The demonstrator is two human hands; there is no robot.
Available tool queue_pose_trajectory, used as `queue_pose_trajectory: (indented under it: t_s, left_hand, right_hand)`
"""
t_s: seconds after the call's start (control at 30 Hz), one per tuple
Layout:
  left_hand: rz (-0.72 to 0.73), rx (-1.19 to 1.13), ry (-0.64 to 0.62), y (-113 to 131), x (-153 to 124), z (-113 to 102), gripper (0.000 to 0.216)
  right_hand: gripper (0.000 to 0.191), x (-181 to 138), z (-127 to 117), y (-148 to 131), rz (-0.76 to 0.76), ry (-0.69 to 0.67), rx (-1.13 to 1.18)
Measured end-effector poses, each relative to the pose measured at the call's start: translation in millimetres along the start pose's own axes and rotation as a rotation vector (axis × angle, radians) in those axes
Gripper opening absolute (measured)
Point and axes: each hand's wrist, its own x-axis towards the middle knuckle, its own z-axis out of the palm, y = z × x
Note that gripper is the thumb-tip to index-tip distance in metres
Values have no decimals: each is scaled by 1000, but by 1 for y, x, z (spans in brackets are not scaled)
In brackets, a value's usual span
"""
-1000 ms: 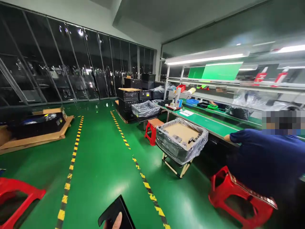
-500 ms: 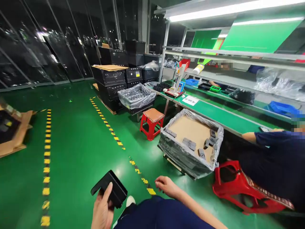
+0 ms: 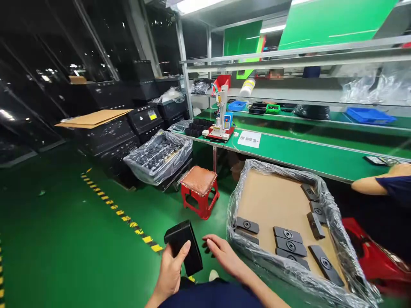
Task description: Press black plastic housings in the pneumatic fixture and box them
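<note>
My left hand (image 3: 170, 271) grips a black rectangular plastic part (image 3: 184, 247) at the bottom centre, thumb across its face. Just to its right, my right hand (image 3: 221, 253) hovers with fingers loosely curled and nothing in it, close to the part but apart from it. To the right stands a plastic-lined crate (image 3: 334, 205) with a cardboard sheet (image 3: 272, 203) inside. Several flat black parts (image 3: 288, 234) with round centres lie on that sheet.
A red stool (image 3: 199, 188) stands ahead. Behind it sits a wrapped bin of black parts (image 3: 159, 156) and stacked black crates (image 3: 105, 137). A green workbench (image 3: 289, 152) runs along the right, where another person's arm (image 3: 372, 184) rests. A red stool (image 3: 375, 261) lies at right.
The view has swung right and down, nearer the lined crate. My left hand has carried the black part up and to the right, and my right hand now sits beside it.
</note>
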Motion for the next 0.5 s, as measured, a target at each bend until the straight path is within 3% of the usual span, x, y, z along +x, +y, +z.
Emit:
queue_pose_trajectory:
  t_s: [0.1, 0.2, 0.37, 0.5]
  left_hand:
    - [-14, 85, -87, 18, 65, 18, 66]
    - [-41, 91, -183, 26, 136, 39, 64]
    - [-98, 118, -448, 29, 240, 81, 62]
    - [-205, 169, -626, 40, 298, 121, 63]
  right_hand:
    - [56, 60, -2, -35, -126, 88, 17]
    - [47, 115, -8, -48, -212, 317, -77]
    - [43, 196, -27, -46, -136, 688, -145]
    - [44, 241, -47, -48, -51, 905, -164]
